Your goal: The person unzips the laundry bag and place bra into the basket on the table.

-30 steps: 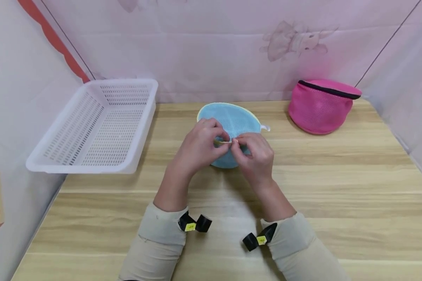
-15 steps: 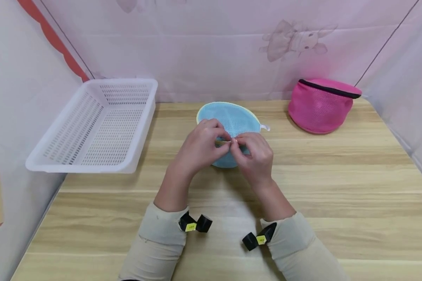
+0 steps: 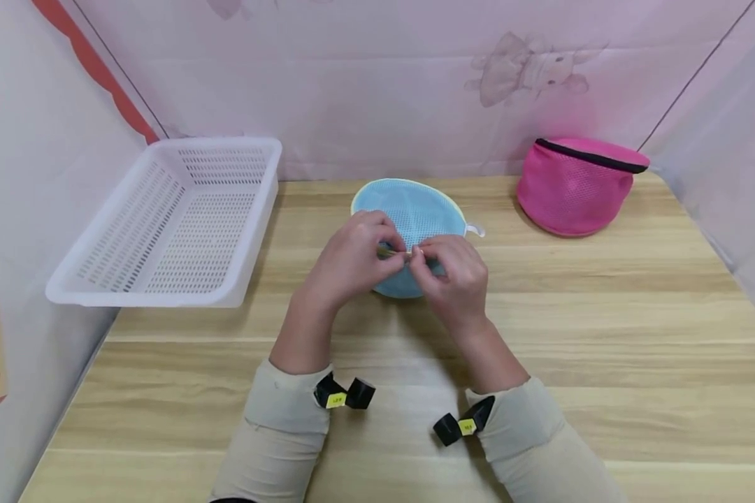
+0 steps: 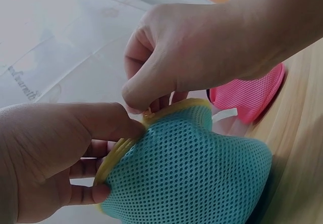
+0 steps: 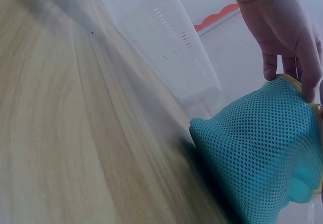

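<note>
A blue mesh bag (image 3: 415,206) with yellow edging and a small white loop stands on the table under both hands. The left hand (image 3: 358,258) pinches its yellow edge between thumb and fingers; in the left wrist view the yellow edging (image 4: 117,156) runs through that hand (image 4: 60,153). Close beside it, the right hand (image 3: 456,279) pinches at the same edge, its fingertips around something small that they mostly hide. In the right wrist view the mesh side (image 5: 262,143) hangs below the left hand (image 5: 287,32).
A white perforated basket (image 3: 242,279) stands at the left. At the back right sits a pink mesh bag (image 3: 572,195) with a black band. Printed cloth (image 3: 377,105) hangs behind the wooden table (image 3: 604,335).
The left hand has shifted slightly left along the yellow edge, leaving a small gap to the right fingertips. The right hand has hardly moved.
</note>
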A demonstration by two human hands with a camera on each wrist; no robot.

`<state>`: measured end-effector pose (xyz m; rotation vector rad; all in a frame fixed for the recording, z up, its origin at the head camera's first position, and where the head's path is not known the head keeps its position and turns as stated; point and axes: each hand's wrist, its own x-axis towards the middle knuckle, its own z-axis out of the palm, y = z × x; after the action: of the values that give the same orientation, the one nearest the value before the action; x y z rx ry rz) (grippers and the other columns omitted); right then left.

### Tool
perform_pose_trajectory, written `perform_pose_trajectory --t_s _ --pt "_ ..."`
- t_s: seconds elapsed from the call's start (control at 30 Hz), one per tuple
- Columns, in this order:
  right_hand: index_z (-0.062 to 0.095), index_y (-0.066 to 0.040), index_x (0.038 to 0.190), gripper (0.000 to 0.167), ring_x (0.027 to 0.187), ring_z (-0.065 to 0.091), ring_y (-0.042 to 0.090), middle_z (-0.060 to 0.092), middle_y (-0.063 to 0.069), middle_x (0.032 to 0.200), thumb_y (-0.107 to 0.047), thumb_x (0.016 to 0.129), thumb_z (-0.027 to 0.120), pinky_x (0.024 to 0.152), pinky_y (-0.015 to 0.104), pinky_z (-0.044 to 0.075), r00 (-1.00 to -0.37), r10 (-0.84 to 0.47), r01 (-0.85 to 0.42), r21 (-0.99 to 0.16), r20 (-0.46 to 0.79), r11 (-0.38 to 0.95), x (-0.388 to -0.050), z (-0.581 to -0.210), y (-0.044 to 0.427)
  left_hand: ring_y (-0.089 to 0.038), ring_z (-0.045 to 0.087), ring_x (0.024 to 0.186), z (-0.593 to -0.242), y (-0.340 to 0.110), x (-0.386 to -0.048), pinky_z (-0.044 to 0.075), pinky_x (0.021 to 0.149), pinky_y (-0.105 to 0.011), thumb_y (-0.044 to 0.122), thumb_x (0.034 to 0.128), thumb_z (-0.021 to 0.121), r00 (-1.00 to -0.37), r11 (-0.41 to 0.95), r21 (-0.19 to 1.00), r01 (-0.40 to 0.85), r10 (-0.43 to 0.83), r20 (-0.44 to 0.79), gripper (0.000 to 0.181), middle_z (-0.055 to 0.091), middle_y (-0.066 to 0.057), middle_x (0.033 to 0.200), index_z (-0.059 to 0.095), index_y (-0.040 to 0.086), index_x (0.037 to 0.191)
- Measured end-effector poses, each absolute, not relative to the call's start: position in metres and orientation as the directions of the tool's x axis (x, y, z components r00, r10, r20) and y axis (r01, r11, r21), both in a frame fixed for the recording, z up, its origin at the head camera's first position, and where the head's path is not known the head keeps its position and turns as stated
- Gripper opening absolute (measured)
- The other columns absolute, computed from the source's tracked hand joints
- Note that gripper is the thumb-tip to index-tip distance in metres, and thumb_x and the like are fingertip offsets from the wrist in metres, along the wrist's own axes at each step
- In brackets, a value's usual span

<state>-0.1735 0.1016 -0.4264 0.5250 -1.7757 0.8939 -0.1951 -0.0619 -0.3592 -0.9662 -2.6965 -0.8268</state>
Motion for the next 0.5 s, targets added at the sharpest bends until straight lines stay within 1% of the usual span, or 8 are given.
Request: perform_pose_trajectory --t_s 0.27,0.5 --pt "0.068 0.002 0.072 0.014 0.072 0.067 0.025 0.071 0.011 0.075 -0.005 0.084 0.064 0.072 0.038 0.056 -0.368 0.053 -0.696 -0.313 0.928 0.646 -0.1737 -0.4256 0.1031 -0.016 0.054 0.088 -0.3586 -0.0669 -0.1976 0.048 0.078 -0.030 0.014 0.0849 0.071 -0.786 0.630 0.473 0.616 0.532 0.315 0.006 0.062 0.001 0.087 0.076 0.012 0.081" --pt "0.068 0.002 0.074 0.014 0.072 0.067 0.025 0.071 0.012 0.076 -0.006 0.084 0.065 0.073 0.039 0.056 -0.372 0.075 -0.684 -0.328 0.925 0.651 -0.1750 -0.4242 0.1073 -0.017 0.055 0.090 -0.3570 -0.0698 -0.2003 0.048 0.080 -0.031 0.014 0.0849 0.072 -0.800 0.623 0.507 0.596 0.514 0.309 0.006 0.063 0.001 0.089 0.075 0.011 0.082"
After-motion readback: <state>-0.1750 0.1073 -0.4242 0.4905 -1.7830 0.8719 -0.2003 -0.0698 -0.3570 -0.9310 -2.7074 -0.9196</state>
